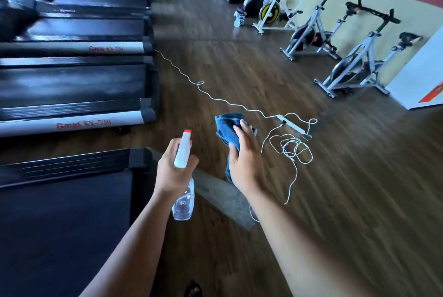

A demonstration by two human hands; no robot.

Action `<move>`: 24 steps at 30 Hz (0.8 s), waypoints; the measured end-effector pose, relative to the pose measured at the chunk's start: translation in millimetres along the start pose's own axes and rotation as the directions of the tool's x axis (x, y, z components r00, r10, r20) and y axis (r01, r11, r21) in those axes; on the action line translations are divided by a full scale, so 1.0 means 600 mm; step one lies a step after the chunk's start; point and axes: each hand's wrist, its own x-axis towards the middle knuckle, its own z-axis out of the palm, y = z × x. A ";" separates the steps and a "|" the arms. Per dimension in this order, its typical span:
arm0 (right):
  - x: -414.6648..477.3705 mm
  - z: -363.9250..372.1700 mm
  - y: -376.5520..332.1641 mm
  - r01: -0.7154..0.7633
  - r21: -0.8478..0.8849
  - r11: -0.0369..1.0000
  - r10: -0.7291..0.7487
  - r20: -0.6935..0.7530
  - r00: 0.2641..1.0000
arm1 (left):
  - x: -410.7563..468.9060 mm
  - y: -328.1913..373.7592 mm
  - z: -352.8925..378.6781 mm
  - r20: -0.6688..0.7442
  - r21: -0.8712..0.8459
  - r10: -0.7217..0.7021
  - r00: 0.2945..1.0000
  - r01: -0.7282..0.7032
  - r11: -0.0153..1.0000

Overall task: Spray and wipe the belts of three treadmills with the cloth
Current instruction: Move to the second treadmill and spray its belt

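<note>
Grips spray bottle [183,152] in left hand [176,172], fingers wrapped round the neck, nozzle aimed away, clear body hanging below. Clutches bunched blue cloth [226,126] in right hand [247,160], over the wooden floor [347,200]. Locates nearest treadmill belt [64,224] along the floor's left edge, leftward of both hands, long axis running left out of frame; left hand nearer. Likely calls for swinging the nozzle left. Cannot make out belt's far end, cut off; farther treadmills blurred. Note power strip [292,124] with loose cord on the floor, right of the cloth.

Our left hand [176,172] hides the spray bottle [184,203] neck, our right hand [247,160] part of the cloth [226,126]; far treadmills [79,6] blur.
</note>
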 end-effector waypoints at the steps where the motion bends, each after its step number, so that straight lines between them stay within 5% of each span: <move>1: 0.018 0.012 0.006 -0.006 0.002 1.000 0.006 0.011 1.000 | 0.021 -0.002 0.002 -0.004 0.000 -0.003 1.000 0.003 1.000; 13: 0.210 0.159 0.070 0.058 0.105 0.993 -0.064 0.050 0.997 | 0.238 -0.027 0.023 -0.078 0.044 -0.028 0.997 0.031 0.999; 24: 0.456 0.292 0.176 0.233 0.264 0.936 -0.277 0.144 0.950 | 0.436 -0.043 0.113 -0.323 0.046 -0.125 0.938 0.147 0.988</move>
